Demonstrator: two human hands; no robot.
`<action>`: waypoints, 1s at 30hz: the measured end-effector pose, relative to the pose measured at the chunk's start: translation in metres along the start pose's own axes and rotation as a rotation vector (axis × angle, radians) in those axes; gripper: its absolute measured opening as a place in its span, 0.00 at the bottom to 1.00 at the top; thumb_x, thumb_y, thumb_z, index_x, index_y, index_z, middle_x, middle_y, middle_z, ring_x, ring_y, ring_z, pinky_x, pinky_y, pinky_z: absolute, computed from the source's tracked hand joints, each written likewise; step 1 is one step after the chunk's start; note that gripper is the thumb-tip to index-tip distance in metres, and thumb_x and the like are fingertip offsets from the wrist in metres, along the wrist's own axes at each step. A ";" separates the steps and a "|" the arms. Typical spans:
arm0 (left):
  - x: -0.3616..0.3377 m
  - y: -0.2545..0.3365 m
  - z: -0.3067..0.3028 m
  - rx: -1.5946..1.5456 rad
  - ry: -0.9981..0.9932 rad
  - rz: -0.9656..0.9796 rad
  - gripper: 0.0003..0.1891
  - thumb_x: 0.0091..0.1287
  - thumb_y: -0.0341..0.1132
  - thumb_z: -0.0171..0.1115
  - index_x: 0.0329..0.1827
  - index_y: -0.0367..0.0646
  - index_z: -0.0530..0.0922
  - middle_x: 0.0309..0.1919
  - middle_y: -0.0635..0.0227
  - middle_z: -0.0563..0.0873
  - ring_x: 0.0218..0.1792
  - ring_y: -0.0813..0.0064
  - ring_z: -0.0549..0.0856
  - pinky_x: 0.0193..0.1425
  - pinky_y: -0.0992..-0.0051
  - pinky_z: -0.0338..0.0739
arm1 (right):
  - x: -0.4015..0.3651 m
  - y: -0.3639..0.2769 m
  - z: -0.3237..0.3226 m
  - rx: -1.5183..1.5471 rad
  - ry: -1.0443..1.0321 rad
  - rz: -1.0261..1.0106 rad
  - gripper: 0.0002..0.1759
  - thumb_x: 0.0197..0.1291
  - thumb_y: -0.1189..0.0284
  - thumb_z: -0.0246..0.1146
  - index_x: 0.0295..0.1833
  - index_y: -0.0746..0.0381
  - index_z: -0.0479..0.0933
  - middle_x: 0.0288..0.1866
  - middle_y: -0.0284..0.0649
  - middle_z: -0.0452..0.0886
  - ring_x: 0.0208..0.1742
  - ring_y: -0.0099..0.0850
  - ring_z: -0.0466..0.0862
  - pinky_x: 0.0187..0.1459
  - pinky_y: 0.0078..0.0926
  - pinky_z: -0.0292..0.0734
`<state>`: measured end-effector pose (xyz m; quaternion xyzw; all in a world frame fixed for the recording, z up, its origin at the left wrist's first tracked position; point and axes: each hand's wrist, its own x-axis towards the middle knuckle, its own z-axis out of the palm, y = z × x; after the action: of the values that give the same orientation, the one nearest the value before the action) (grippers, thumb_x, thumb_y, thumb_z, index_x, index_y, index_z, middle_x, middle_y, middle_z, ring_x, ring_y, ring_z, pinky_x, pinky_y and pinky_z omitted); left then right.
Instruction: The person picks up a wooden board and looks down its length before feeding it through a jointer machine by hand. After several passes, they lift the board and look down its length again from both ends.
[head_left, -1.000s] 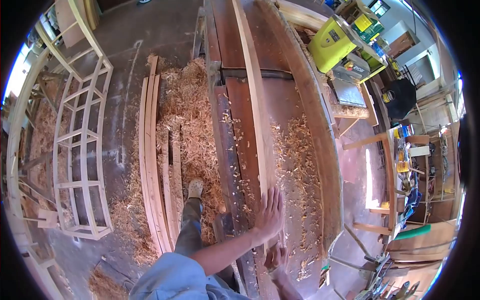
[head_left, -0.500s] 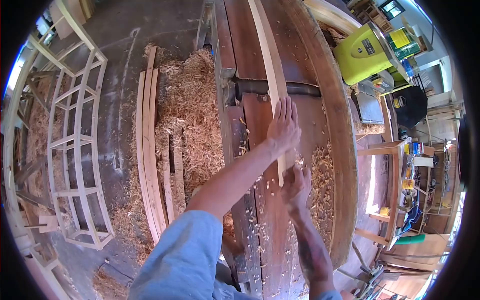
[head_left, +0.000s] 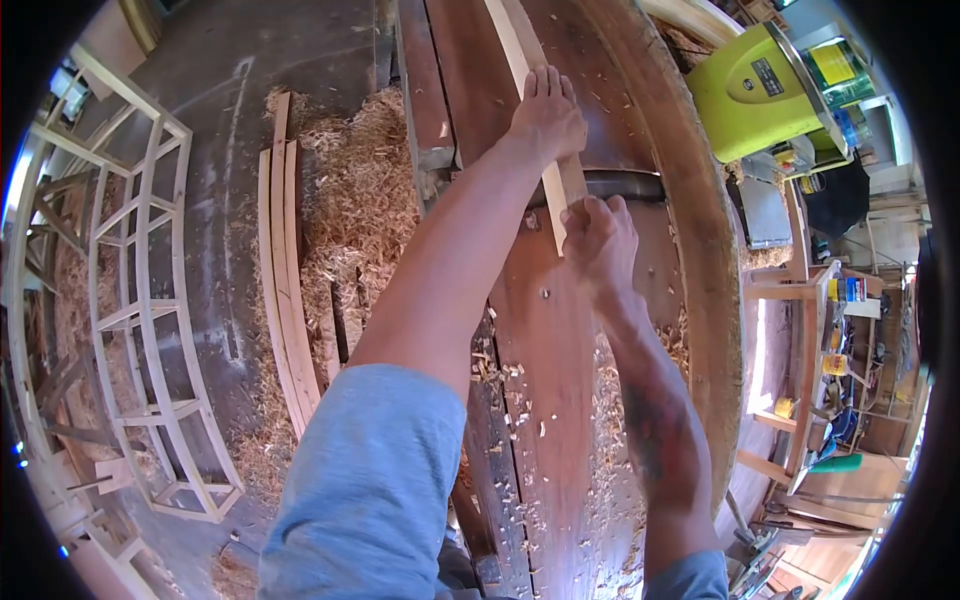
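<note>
A long pale wooden strip lies lengthwise on the brown wooden bed of a jointer-like machine. It crosses a dark cylinder set in a gap across the bed. My left hand presses flat on top of the strip beyond the cylinder, fingers stretched forward and close together. Just short of the cylinder, my right hand is closed at the strip's near end, thumb side against the wood. The far end of the strip runs out of view at the top.
Shavings heap on the floor left of the bed, beside several long strips. A slatted wooden frame stands farther left. At right are a yellow-green container and a wooden rack holding small items. Chips litter the bed's near part.
Both hands and the strip have slid forward along the bed, away from me. The strip's near end is now close to the cylinder, and my arms reach farther out.
</note>
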<state>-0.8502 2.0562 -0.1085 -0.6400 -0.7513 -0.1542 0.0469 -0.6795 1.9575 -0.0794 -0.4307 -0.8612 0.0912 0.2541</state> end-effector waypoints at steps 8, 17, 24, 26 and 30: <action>0.057 -0.058 0.011 -0.127 0.032 -0.046 0.37 0.70 0.44 0.45 0.74 0.22 0.53 0.75 0.38 0.56 0.78 0.45 0.51 0.80 0.53 0.48 | 0.073 -0.026 0.030 0.008 -0.071 0.088 0.08 0.57 0.70 0.63 0.36 0.64 0.82 0.40 0.53 0.78 0.45 0.52 0.80 0.50 0.47 0.75; 0.054 -0.058 -0.010 -0.034 -0.005 -0.091 0.37 0.70 0.43 0.45 0.75 0.23 0.52 0.75 0.40 0.57 0.79 0.48 0.50 0.80 0.53 0.47 | 0.077 -0.038 0.034 -0.134 -0.167 0.138 0.09 0.58 0.71 0.61 0.43 0.62 0.81 0.47 0.55 0.78 0.53 0.52 0.78 0.55 0.47 0.74; -0.090 0.028 -0.026 -0.064 0.049 -0.076 0.36 0.70 0.43 0.47 0.73 0.23 0.56 0.75 0.38 0.57 0.78 0.45 0.53 0.80 0.51 0.47 | -0.074 -0.037 -0.022 -0.040 -0.229 0.196 0.10 0.58 0.73 0.61 0.46 0.62 0.76 0.47 0.54 0.76 0.51 0.53 0.76 0.51 0.48 0.74; -0.147 0.066 -0.026 -0.030 0.072 -0.046 0.36 0.70 0.43 0.48 0.73 0.22 0.56 0.75 0.37 0.57 0.78 0.44 0.53 0.80 0.50 0.47 | -0.139 -0.035 -0.050 -0.032 -0.224 0.200 0.13 0.58 0.71 0.62 0.48 0.62 0.75 0.46 0.53 0.76 0.49 0.52 0.76 0.49 0.48 0.74; -0.299 0.164 -0.070 -0.141 0.001 0.005 0.36 0.72 0.44 0.47 0.73 0.21 0.55 0.75 0.35 0.55 0.77 0.41 0.52 0.80 0.48 0.46 | -0.306 -0.036 -0.124 0.089 -0.196 0.210 0.23 0.59 0.71 0.62 0.60 0.62 0.72 0.42 0.52 0.76 0.47 0.51 0.76 0.46 0.47 0.74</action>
<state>-0.6463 1.7746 -0.0942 -0.6435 -0.7369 -0.2069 0.0023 -0.4876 1.6863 -0.0698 -0.4957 -0.8271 0.1971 0.1770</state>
